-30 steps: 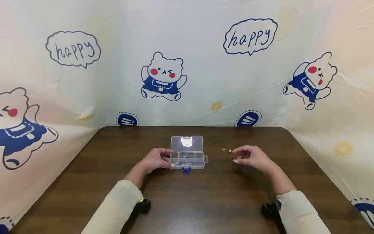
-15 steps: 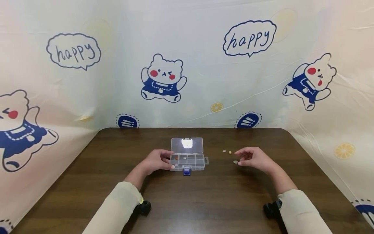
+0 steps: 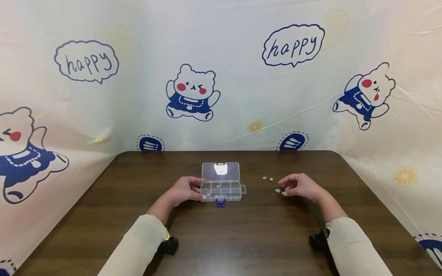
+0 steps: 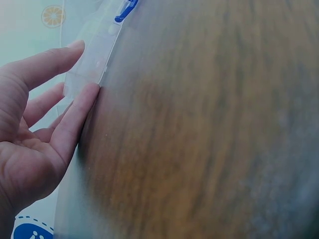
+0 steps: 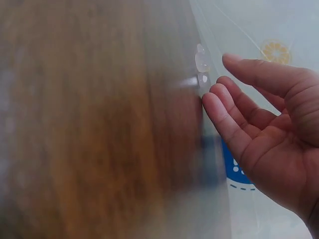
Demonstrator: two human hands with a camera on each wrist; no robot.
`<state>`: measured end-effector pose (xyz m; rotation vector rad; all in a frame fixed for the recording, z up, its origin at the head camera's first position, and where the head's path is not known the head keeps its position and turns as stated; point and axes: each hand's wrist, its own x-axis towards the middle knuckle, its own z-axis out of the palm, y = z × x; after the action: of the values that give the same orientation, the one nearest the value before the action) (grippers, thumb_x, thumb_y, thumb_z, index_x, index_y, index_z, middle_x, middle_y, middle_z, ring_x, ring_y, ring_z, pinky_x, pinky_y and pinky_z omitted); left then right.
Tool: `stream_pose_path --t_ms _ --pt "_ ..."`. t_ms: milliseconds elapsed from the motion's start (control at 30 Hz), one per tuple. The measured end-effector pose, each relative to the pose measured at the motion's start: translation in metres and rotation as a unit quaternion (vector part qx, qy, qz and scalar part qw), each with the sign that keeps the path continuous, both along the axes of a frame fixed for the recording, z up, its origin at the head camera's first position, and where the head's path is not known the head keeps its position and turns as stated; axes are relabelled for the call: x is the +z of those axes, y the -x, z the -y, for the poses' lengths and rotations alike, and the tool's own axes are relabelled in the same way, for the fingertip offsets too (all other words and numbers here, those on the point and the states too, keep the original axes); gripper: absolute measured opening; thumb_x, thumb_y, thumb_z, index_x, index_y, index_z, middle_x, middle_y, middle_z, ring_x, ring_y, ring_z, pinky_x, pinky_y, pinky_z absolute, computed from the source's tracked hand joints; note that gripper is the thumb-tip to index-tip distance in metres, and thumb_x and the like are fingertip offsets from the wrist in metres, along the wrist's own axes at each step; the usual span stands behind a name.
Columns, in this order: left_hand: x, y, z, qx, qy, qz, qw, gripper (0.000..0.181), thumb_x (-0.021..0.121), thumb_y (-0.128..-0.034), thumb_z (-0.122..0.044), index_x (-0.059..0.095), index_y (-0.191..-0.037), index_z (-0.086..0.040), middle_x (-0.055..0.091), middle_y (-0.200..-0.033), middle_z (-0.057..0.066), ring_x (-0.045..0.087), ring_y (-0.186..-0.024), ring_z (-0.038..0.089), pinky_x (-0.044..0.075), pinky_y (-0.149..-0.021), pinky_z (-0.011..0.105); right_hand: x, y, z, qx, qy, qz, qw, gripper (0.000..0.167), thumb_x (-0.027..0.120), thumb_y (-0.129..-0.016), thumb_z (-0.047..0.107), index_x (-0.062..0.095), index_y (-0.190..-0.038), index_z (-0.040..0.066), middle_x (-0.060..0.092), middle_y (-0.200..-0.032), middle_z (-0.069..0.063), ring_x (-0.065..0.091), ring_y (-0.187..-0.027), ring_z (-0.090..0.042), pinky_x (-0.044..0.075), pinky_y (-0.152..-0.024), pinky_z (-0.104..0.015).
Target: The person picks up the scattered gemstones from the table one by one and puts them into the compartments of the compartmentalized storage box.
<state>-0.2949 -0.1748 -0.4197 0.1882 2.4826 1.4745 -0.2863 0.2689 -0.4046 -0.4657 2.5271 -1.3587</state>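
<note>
A clear plastic compartment box [image 3: 226,194] lies on the table with its lid raised at the back and a blue latch [image 3: 220,202] in front. My left hand [image 3: 185,189] grips its left end, thumb at the front corner and index finger towards the rear. In the left wrist view, fingertips of the left hand [image 4: 45,114] touch the box edge. Right of the box, my right hand [image 3: 301,186] hovers with bent, parted fingers and holds nothing. Just left of its fingertips lies a small shiny clear-whitish piece [image 3: 277,190]. The right wrist view shows the right hand [image 5: 269,114] likewise holding nothing.
Farther back lie a small yellowish piece [image 3: 271,179] and a flat pale piece [image 3: 264,177]. Inside the left compartments are an orange-red piece [image 3: 208,186] and a whitish piece [image 3: 218,186]. A printed cloth [image 3: 241,76] hangs behind the brown table [image 3: 221,237].
My right hand has drawn back slightly to the right, and the shiny piece now shows clear of its fingertips. The left hand stays on the box.
</note>
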Motion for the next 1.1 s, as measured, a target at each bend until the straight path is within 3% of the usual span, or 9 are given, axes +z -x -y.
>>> stream_pose_path --t_ms 533,833,1100 --pt "0.0011 -0.0007 0.0002 -0.002 -0.010 0.004 0.9999 0.062 0.088 -0.0703 -0.008 0.064 -0.127 -0.009 0.062 -0.114 0.009 0.060 -0.092 0.024 0.057 -0.078 0.033 -0.0048 0.0055 0.0016 0.014 -0.011 0.010 0.9998 0.027 0.078 -0.078 -0.005 0.070 -0.104 -0.007 0.070 -0.091 -0.013 0.060 -0.080 -0.022 0.054 -0.069 -0.027" --pt "0.0031 0.0000 -0.0019 0.001 -0.001 -0.003 1.0000 0.060 0.087 -0.0711 -0.009 0.065 -0.127 -0.012 0.062 -0.116 0.010 0.061 -0.093 0.024 0.057 -0.079 0.033 -0.0063 0.0095 0.0016 0.000 -0.041 0.002 0.9992 0.024 0.078 -0.078 -0.002 0.072 -0.101 -0.004 0.069 -0.086 -0.008 0.059 -0.079 -0.020 0.054 -0.070 -0.027" --pt "0.0001 -0.0005 -0.0004 -0.001 -0.002 0.001 1.0000 0.060 0.088 -0.0709 -0.008 0.065 -0.127 -0.012 0.062 -0.114 0.009 0.061 -0.092 0.024 0.057 -0.079 0.033 -0.0084 0.0090 0.0054 0.002 -0.069 -0.010 0.9976 0.019 0.080 -0.078 0.001 0.074 -0.095 -0.003 0.067 -0.078 -0.005 0.056 -0.072 -0.017 0.051 -0.063 -0.026"
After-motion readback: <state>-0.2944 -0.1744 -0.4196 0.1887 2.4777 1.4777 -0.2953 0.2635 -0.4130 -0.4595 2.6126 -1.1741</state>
